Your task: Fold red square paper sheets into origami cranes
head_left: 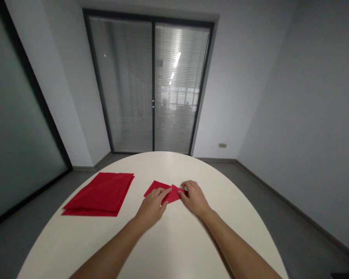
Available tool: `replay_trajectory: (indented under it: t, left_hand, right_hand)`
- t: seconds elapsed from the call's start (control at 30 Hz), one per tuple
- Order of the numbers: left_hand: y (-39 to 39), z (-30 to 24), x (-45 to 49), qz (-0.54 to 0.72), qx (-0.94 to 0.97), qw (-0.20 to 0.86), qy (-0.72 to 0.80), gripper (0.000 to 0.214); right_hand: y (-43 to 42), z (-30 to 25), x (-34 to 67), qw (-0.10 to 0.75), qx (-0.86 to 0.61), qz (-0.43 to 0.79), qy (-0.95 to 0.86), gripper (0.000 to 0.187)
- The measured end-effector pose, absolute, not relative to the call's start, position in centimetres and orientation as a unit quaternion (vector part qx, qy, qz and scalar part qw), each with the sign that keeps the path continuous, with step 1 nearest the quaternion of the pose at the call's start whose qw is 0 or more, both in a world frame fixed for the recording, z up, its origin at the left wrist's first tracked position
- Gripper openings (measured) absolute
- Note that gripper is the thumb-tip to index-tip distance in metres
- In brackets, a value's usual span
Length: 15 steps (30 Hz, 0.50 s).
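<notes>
Pale walls (322, 97) closed in the room, with a frosted glass panel (17, 108) in a dark frame along the left side and a grey floor (285, 217) below. In the far wall stood a dark-framed, two-part glazed partition (128, 85), its blinds lowered, with strips of light showing in its right half. A rounded white table (163, 162) filled the foreground. Two bare forearms reached over it from the near edge. On the table's left part lay a folded red sheet (100, 193), layered, its upper surface lightly creased, well apart from both hands. Near the middle, the left hand (153, 203) lay palm down with its fingers stretched out over a small red piece of paper (173, 196), its thumb set off toward the near side. The right hand (194, 197) was at the paper's right end, fingers bent and thumb touching it; whether they pinched the paper could not be told. The small paper lay on the tabletop between and under the hands, with a pointed flap near its middle. Smallest was a wall plate (222, 145), low on the far wall, right of the partition
</notes>
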<state>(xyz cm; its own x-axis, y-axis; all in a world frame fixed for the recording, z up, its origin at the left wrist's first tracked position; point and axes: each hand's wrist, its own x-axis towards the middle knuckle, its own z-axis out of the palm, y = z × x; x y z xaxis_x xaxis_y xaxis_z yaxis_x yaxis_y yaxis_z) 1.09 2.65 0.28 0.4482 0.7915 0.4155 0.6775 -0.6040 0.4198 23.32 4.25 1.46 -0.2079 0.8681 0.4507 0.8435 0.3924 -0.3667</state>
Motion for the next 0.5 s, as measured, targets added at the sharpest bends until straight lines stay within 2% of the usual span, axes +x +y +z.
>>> replay_trajectory:
  t: [0.1, 0.27, 0.5]
  left_hand:
    - [2.7, 0.1, 1.1, 0.296, 0.844, 0.087, 0.438, 0.041]
    - [2.7, 0.0, 1.3, 0.287, 0.854, 0.068, 0.428, 0.033]
    - [2.7, 0.3, 1.1, 0.268, 0.867, 0.072, 0.413, 0.036]
  right_hand:
    - [3.8, 2.2, 22.8, 0.304, -0.535, 0.003, -0.788, 0.022]
    - [2.5, 2.7, 21.7, 0.243, -0.493, 0.033, -0.834, 0.028]
    - [2.2, 1.4, 23.2, 0.110, -0.459, 0.150, -0.869, 0.061]
